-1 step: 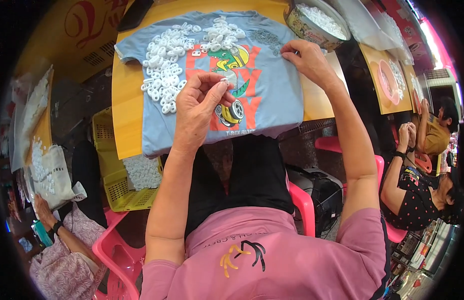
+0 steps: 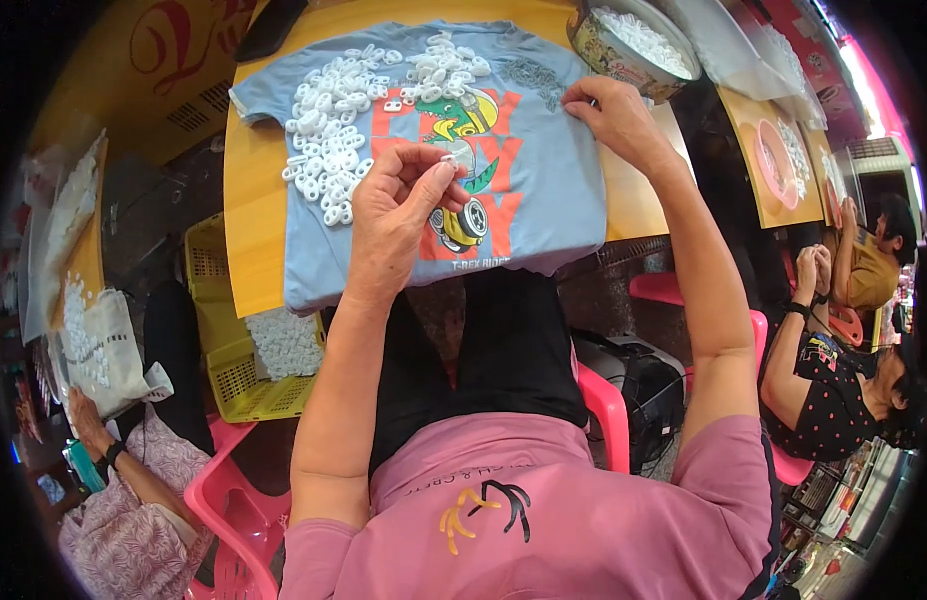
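My left hand (image 2: 398, 210) is raised over a blue-grey printed T-shirt (image 2: 558, 205) spread across the table. Its thumb and forefinger pinch a small white plastic piece (image 2: 457, 158). On the shirt's right side, my right hand (image 2: 620, 122) has thumb and forefinger together at the edge of a scatter of small dark metal-looking pieces (image 2: 528, 74). Whatever lies between those fingertips is too small to make out. Left of and beyond my left hand spreads a heap of white plastic pieces with two holes (image 2: 328, 125).
A round tin (image 2: 601, 52) of white pieces stands at the far right. A dark flat object (image 2: 270, 28) lies far left. Below the table's left side is a yellow crate (image 2: 228, 385). Co-workers sit on both sides; one co-worker's hand (image 2: 88, 420) shows left.
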`<state>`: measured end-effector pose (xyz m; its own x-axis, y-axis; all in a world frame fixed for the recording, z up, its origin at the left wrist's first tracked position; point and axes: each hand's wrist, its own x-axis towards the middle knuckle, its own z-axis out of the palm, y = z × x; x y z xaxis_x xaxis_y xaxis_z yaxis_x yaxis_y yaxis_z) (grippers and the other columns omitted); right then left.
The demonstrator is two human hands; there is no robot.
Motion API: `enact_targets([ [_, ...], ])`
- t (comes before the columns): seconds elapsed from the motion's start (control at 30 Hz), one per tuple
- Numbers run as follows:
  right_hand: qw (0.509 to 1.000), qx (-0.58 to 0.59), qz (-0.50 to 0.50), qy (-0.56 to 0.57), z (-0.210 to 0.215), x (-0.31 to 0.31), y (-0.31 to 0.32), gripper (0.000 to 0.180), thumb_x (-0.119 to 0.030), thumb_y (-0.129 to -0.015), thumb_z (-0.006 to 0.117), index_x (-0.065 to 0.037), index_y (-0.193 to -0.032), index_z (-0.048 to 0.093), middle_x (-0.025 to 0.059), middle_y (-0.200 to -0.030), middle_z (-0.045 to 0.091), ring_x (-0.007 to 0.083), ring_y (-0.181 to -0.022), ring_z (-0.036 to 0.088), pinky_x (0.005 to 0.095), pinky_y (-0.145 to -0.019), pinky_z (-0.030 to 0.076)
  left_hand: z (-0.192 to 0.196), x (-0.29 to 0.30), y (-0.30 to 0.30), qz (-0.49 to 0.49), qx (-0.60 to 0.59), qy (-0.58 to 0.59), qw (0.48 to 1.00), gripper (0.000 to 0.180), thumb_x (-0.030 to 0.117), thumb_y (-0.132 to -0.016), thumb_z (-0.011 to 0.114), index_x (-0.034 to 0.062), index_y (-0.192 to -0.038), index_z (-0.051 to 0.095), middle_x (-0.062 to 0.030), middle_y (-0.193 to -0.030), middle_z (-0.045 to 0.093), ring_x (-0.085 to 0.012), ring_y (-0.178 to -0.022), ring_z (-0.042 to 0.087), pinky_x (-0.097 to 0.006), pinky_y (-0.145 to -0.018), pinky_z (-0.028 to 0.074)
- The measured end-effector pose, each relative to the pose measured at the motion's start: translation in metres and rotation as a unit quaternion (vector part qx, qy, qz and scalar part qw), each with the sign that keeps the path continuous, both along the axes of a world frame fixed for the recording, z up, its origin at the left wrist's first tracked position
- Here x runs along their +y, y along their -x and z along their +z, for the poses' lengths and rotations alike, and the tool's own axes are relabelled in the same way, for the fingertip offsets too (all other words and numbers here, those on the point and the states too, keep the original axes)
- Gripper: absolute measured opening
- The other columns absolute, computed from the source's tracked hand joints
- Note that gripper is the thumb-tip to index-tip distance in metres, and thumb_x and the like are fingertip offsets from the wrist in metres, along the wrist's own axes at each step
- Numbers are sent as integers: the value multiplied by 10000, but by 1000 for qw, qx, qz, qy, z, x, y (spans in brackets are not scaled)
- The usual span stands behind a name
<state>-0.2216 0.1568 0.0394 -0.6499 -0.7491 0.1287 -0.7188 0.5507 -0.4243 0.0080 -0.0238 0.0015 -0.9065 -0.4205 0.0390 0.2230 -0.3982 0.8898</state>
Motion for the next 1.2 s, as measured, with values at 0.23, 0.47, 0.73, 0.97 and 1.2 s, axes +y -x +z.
enact_targets([
  [0.23,991,128,29,-39,-1,-2,4,150,-156,-842,634,-17,-894,657,148,-891,643,341,-862,619,402,-761,477,-3,0,-1,3,9,-4,1000,147,64,-924,614,-13,-1042,575,-114,-932,659,-140,-760,651,-257,-680,540],
  [0.47,993,109,48,-27,5,-4,3,145,-122,-828,641,-1,-907,654,162,-868,658,340,-831,630,405,-744,483,-2,-1,-2,-10,10,6,1000,139,49,-932,597,-15,-1052,568,-130,-960,659,-135,-783,641,-245,-702,530],
  [0.73,998,52,-19,-29,0,-3,11,182,-158,-816,670,7,-891,665,177,-831,673,315,-793,647,389,-734,488,-2,0,-1,-4,7,7,1000,139,72,-927,613,-10,-1034,579,-107,-929,661,-133,-753,648,-254,-677,537],
  [0.97,997,59,-10,-57,7,-5,6,182,-169,-827,653,-5,-906,660,164,-846,674,328,-819,645,403,-754,486,0,0,-1,-1,1,5,1000,141,69,-928,609,-15,-1038,577,-111,-927,660,-134,-755,648,-254,-675,538],
  [1.2,994,88,31,-57,6,-4,6,182,-172,-845,638,-7,-920,656,154,-866,679,331,-833,645,405,-768,490,-1,0,-2,0,7,5,1000,150,70,-928,610,-18,-1042,571,-109,-925,656,-134,-758,648,-252,-677,538],
])
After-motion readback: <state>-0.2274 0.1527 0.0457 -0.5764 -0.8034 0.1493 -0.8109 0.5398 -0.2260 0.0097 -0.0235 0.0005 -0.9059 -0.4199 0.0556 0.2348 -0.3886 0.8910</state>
